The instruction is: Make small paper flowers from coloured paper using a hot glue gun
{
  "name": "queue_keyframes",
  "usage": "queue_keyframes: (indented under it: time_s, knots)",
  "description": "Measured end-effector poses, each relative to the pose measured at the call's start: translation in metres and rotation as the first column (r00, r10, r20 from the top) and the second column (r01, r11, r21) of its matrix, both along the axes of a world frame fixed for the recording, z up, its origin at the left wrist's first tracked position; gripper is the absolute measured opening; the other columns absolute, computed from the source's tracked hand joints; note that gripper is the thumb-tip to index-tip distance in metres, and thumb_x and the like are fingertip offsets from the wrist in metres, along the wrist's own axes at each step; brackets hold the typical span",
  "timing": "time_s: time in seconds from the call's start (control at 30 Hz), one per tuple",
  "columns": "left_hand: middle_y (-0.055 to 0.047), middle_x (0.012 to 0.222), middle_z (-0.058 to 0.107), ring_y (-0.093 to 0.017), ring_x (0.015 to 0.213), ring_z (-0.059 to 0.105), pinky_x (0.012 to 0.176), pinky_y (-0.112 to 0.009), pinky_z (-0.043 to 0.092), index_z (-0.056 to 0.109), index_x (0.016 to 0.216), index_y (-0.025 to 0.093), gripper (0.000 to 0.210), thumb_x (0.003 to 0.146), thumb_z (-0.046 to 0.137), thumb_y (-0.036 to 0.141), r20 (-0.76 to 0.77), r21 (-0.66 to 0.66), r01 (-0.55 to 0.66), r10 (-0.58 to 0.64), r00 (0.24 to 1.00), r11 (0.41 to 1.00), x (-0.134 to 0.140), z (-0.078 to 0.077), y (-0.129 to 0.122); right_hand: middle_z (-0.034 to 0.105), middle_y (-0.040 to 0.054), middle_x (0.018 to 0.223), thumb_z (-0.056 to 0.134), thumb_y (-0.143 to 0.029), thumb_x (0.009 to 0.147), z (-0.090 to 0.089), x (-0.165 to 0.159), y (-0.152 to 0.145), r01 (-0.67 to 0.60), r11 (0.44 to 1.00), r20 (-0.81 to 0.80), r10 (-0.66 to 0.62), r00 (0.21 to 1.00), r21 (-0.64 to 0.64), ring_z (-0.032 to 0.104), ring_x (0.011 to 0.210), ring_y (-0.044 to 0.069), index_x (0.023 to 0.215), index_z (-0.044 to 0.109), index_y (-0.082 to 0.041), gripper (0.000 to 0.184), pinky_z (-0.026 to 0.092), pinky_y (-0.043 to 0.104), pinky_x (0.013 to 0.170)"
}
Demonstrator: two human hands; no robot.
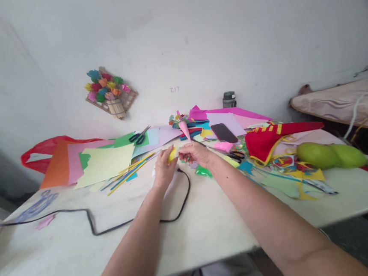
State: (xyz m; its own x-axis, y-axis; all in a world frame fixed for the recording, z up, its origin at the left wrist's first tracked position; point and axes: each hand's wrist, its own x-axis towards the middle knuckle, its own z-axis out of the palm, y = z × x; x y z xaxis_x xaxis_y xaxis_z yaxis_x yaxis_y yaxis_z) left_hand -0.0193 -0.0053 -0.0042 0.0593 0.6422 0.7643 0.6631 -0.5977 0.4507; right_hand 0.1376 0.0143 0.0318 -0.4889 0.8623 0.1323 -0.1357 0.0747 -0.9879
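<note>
Soft, even light on the white table (211,226), a bit gray on the wall (175,35), dark under the table, black in the top right corner, fuzzy around the left hand (165,169) and right hand (195,153), stretched and smeary near the edges.

This looks like a home craft room: coloured paper sheets (107,164) and scissors (140,136) lie at the far left of a table (68,251), below an artificial-flower hanging (107,91) on the plain far wall (175,35).

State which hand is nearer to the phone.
Right. The right hand is to the left of the phone and nearer the camera; the left hand, holding a yellow piece, is farther off, beyond the right hand's left side.
</note>
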Motion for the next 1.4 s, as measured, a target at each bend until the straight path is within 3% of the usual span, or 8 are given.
queue_keyframes:
  time_s: [0.33,0.77,1.03,1.17,1.27,1.4]
  knots:
    - [-0.007,0.098,0.058,-0.017,0.086,0.054,0.078,-0.03,0.043,0.051,0.118,0.021,0.041,0.077,0.052,0.027,0.014,-0.037,-0.005,0.006,1.0,0.999,0.0019,-0.0004,-0.0017,0.06,0.0015,0.062,0.058,-0.029,0.066,-0.0009,-0.0004,-0.0002,-0.004,0.999,-0.04,0.003,0.999,-0.032,0.049,0.048,0.007,0.068,0.058,-0.013,0.016,0.029,0.018,0.04]
    - [-0.007,0.108,0.059,-0.017,0.097,0.054,0.084,-0.031,0.042,0.053,0.114,0.019,0.039,0.075,0.05,0.021,0.068,-0.122,0.057,-0.049,0.996,0.991,0.0056,0.0063,-0.0093,0.058,0.0007,0.059,0.057,-0.028,0.067,-0.0019,-0.0027,-0.0011,-0.021,0.999,-0.058,0.019,0.998,-0.033,0.047,0.046,0.007,0.068,0.057,-0.013,0.015,0.027,0.018,0.037]
    - [-0.008,0.099,0.055,-0.017,0.091,0.052,0.082,-0.031,0.042,0.052,0.114,0.019,0.04,0.074,0.047,0.015,-0.049,-0.029,0.04,-0.041,0.998,0.999,0.0032,0.0048,-0.006,0.058,0.0013,0.057,0.058,-0.026,0.066,-0.0022,-0.0032,-0.0006,0.0,0.997,-0.036,-0.003,0.999,-0.081,0.048,0.045,0.007,0.065,0.057,-0.013,0.013,0.027,0.017,0.037]
    - [-0.008,0.103,0.053,-0.019,0.097,0.048,0.086,-0.035,0.039,0.046,0.12,0.019,0.049,0.071,0.046,0.012,-0.102,0.005,-0.014,0.015,0.995,1.0,0.0018,0.0046,-0.0061,0.063,0.0055,0.064,0.055,-0.035,0.07,-0.0001,0.0,0.0004,-0.004,0.994,-0.011,0.003,1.0,-0.108,0.05,0.048,0.008,0.07,0.061,-0.012,0.024,0.03,0.018,0.038]
    - [-0.009,0.103,0.052,-0.022,0.098,0.045,0.087,-0.038,0.037,0.041,0.124,0.018,0.056,0.069,0.045,0.01,-0.158,0.053,-0.072,0.08,0.984,0.996,0.0011,0.0052,-0.0059,0.065,0.0067,0.066,0.058,-0.038,0.068,-0.0001,0.0008,0.0002,0.037,0.999,0.069,-0.035,0.997,-0.035,0.05,0.049,0.008,0.068,0.063,-0.012,0.027,0.03,0.018,0.039]
    - [-0.01,0.103,0.053,-0.023,0.097,0.046,0.088,-0.04,0.034,0.037,0.126,0.016,0.062,0.065,0.045,0.009,-0.246,0.106,-0.079,0.103,0.964,0.991,0.0004,0.006,-0.0055,0.064,0.0053,0.061,0.063,-0.029,0.065,-0.0014,-0.0013,-0.0009,0.088,0.993,0.175,-0.101,0.979,0.081,0.049,0.047,0.007,0.058,0.062,-0.012,0.018,0.031,0.018,0.038]
